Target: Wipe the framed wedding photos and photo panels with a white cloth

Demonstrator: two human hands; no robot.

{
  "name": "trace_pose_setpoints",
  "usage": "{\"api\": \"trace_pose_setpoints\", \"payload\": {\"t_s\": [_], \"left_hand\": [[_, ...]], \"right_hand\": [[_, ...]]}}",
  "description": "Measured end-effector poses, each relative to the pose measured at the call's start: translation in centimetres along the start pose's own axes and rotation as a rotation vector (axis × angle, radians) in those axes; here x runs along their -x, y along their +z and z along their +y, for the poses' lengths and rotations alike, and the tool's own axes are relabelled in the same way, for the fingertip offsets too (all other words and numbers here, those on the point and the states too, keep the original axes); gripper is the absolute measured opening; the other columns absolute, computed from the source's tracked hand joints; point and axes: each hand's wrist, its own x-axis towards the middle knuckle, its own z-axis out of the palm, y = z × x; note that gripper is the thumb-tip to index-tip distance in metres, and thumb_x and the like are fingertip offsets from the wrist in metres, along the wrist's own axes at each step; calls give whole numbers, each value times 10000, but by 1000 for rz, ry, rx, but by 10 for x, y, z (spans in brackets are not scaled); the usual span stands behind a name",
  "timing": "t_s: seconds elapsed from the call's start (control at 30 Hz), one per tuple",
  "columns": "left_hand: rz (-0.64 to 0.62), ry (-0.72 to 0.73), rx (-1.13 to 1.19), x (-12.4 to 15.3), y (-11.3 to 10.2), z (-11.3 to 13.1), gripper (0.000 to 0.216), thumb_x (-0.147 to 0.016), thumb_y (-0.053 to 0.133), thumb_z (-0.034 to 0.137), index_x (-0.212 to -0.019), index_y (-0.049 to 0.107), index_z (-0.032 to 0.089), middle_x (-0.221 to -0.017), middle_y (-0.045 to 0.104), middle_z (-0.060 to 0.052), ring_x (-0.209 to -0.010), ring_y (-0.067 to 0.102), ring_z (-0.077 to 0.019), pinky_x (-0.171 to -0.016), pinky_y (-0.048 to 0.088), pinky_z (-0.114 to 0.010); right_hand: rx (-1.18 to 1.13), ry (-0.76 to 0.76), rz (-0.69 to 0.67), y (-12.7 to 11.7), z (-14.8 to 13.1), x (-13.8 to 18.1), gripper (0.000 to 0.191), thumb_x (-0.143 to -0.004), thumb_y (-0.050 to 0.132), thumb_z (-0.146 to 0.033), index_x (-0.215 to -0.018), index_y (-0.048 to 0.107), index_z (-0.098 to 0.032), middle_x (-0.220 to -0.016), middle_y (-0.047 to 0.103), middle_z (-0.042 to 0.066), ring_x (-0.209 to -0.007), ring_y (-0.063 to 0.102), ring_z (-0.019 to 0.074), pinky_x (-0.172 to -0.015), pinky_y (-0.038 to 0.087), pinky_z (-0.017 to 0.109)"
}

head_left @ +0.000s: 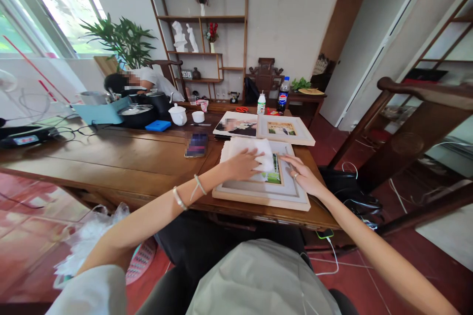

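A white-bordered picture frame [258, 197] lies flat at the table's near edge, with a small green picture in its middle. My left hand [246, 163] is spread flat on a white cloth [254, 145] that covers the upper left of this frame. At the frame's right side rests my right hand [301, 174], fingers stretched out over the border beside the picture. Just behind lie a second light frame [303, 130] with a picture in it and a large photo print [236, 125], its left part blurred out.
Left of the frames are a phone [196, 145], a blue box [158, 125], a white lidded pot [178, 114] and a teal bin [99, 113]. A cola bottle [283, 94] and small white bottle [261, 103] stand behind. Another person [158, 81] leans at the far side. A wooden chair [406, 142] stands right.
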Motion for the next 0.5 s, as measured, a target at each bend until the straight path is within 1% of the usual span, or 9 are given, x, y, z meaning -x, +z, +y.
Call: {"api": "trace_pose_setpoints", "payload": {"t_s": [0.07,0.13,0.2,0.23,0.27,0.33,0.4,0.5], "left_hand": [[-1,72,60,21,-12,25,297,-961,431,339,-1118,647,208,-1422,464,-83,-1358,353,-249,-1068,342,-421],[32,162,114,40,-22,48,346,-974,391,370,-1123,643,186,-1447,431,-94,-1376,326,-246,-1093,311,-405],[63,212,147,53,-29,64,382,-980,366,386,-1125,639,161,-1466,401,-101,-1396,290,-239,-1112,285,-387],[75,218,152,55,-30,68,387,-981,362,386,-1116,640,153,-1466,401,-100,-1401,281,-233,-1115,281,-377],[83,214,148,55,-30,70,383,-980,365,383,-1105,643,152,-1462,408,-98,-1401,281,-225,-1113,285,-366],[88,180,114,48,-25,65,368,-976,377,382,-1080,649,158,-1449,428,-95,-1390,307,-214,-1096,309,-351],[76,126,62,34,-16,53,345,-969,396,386,-1093,643,179,-1450,429,-85,-1374,337,-209,-1082,324,-354],[48,48,-16,8,1,28,310,-949,445,376,-1142,625,215,-1483,380,-64,-1379,327,-226,-1085,311,-388]], "right_hand": [[4,1,5,0,-2,0,511,-812,439,-168,-1305,519,-274,-1400,469,74,-1363,345,250,-1128,252,510],[10,9,4,-1,-4,-1,510,-810,440,-167,-1300,528,-274,-1403,466,75,-1364,342,257,-1128,252,515],[15,11,-3,-2,-7,-1,518,-803,443,-160,-1301,530,-273,-1411,458,76,-1366,338,260,-1129,247,517],[15,10,-8,-2,-8,-1,526,-798,444,-154,-1304,528,-273,-1412,457,76,-1367,336,259,-1131,244,516],[15,9,-12,-3,-8,-1,535,-794,444,-147,-1306,526,-274,-1411,458,75,-1368,334,258,-1132,242,514],[15,12,-12,-3,-9,-1,549,-787,441,-135,-1311,520,-277,-1406,463,71,-1367,335,254,-1131,246,514],[13,16,-6,-2,-8,-1,558,-783,435,-126,-1313,516,-280,-1403,463,68,-1361,346,250,-1127,253,514],[9,19,3,-1,-5,-1,546,-791,433,-133,-1309,519,-282,-1400,458,69,-1355,358,245,-1128,256,507]]}}
